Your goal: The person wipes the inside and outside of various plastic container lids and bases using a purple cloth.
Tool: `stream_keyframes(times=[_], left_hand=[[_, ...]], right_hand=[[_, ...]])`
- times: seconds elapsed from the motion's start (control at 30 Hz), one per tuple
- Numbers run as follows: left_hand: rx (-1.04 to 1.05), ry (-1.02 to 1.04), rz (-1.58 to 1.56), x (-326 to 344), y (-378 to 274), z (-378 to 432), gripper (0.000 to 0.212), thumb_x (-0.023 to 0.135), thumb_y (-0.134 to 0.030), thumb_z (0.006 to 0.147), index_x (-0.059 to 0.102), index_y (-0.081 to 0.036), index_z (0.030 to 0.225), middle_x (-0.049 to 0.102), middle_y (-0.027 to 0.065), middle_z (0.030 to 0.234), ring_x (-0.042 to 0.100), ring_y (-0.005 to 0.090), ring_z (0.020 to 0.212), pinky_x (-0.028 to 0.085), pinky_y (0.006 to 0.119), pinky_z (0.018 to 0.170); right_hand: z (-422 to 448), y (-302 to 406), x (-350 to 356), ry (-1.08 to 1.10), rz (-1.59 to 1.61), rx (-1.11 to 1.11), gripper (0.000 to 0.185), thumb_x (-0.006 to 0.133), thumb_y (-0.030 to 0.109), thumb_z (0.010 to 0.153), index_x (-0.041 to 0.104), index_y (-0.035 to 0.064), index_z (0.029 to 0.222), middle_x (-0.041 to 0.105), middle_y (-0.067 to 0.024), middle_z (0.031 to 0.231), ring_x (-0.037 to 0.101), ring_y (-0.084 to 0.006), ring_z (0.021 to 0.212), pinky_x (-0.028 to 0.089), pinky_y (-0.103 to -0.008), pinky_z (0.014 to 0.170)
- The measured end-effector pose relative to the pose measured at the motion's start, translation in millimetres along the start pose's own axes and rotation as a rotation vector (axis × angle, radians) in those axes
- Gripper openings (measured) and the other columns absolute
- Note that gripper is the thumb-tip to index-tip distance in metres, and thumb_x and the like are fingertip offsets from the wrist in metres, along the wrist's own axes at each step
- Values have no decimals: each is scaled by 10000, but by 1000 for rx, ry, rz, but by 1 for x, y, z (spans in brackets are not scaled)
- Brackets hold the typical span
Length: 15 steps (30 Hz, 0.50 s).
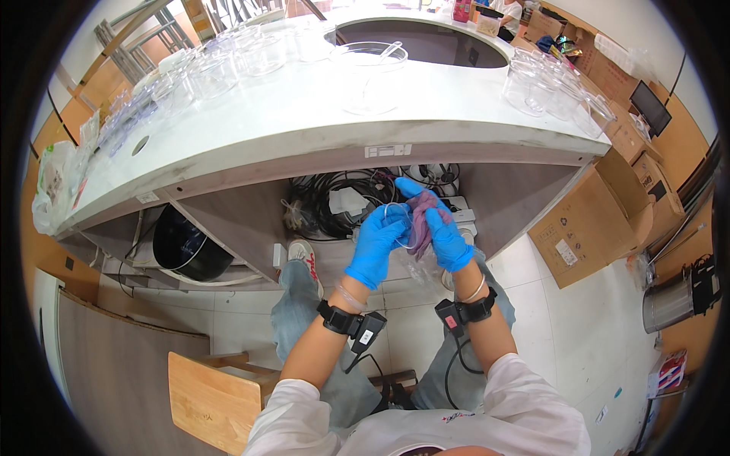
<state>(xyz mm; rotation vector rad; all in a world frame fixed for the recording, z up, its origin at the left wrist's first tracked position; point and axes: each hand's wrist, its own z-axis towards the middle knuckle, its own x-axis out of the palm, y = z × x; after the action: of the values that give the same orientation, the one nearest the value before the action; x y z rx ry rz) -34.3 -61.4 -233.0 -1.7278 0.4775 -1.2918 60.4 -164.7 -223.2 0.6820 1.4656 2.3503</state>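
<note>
My left hand [376, 236], in a blue glove, grips a clear round plastic piece [402, 242], perhaps a lid or cup; its rim shows against the cloth. My right hand [445, 233], also gloved in blue, holds a crumpled purple cloth [421, 219] against that piece. Both hands are close together below the front edge of the white counter [274, 111]. On the counter in front of me stands a clear jug [372, 85] with something clear and handle-like at its rim. More clear containers [550, 91] are grouped at the right end, and others [214, 74] line the left side.
Coiled black cables [319, 199] lie in the open space under the counter. A black bin [191, 245] is in the left compartment. An open cardboard box [587, 222] sits at the right, a wooden chair [214, 396] at lower left. Another person [506, 17] is partly visible at the far back.
</note>
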Motion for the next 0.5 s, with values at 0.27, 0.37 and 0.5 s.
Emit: stream_keyframes(times=[0.27,0.37,0.5], left_hand=[[89,101,92,1,6,-1,295,590,-57,783,498,-59,1063,559,22,942,553,127,834,471,262,721],[180,71,150,0,8,-1,223,573,3,777,497,-74,972,537,4,904,518,92,830,456,241,702],[500,-16,495,-2,5,4,302,597,21,709,496,-71,979,522,25,905,514,145,835,444,270,718]], right_hand=[[0,6,10,159,51,45,558,521,248,858,302,39,1327,351,-86,1350,346,-170,1220,265,-283,1013],[2,7,15,153,-8,-51,627,556,243,829,260,45,1345,378,-96,1313,350,-180,1212,266,-287,1010],[0,-1,14,44,-118,-96,617,577,240,808,286,43,1314,417,-95,1235,401,-172,1145,323,-280,960]])
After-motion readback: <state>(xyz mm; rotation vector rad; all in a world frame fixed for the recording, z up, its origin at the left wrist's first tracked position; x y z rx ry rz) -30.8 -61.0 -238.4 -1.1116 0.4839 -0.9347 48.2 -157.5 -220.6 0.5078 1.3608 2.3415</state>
